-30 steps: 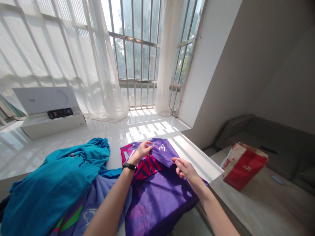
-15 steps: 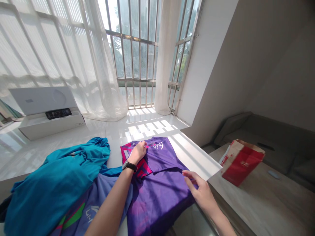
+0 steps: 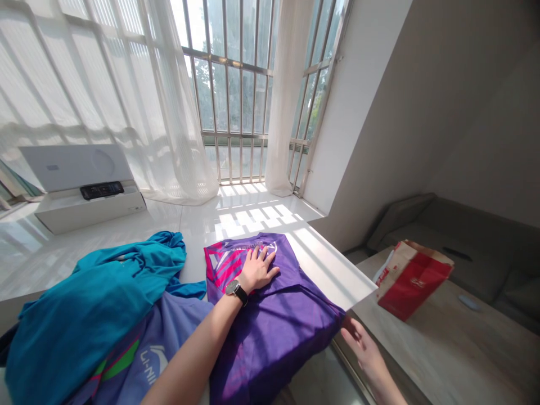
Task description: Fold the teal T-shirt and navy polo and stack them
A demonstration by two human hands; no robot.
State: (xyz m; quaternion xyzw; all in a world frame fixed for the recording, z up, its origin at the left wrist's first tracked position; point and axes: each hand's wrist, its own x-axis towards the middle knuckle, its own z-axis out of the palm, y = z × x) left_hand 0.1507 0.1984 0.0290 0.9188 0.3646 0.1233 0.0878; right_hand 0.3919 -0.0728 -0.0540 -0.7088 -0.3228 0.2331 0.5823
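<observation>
A purple T-shirt [image 3: 270, 332] with a pink panel and white print lies over the white ledge, its lower part hanging past the front edge. Palm down with fingers spread, my left hand [image 3: 256, 269] rests on the shirt's upper part; a black-strapped watch [image 3: 237, 291] is on that wrist. At the shirt's right side, my right hand [image 3: 363, 344] has its fingertips at a drawn-out corner of the fabric, partly hidden by the cloth. Left of the shirt are a crumpled teal garment [image 3: 101, 304] and a blue-violet shirt [image 3: 169, 332] with white lettering.
An open white box [image 3: 90, 214] with a black device [image 3: 101, 190] on it stands at the back left. Sheer curtains [image 3: 177, 112] hang by a barred window. Lower right, a red-and-tan paper bag [image 3: 415, 281] stands on a table before a grey sofa [image 3: 472, 225].
My left hand has opened out flat and shifted slightly right on the shirt. My right hand has moved right and down, and the shirt's right corner has been drawn out with it.
</observation>
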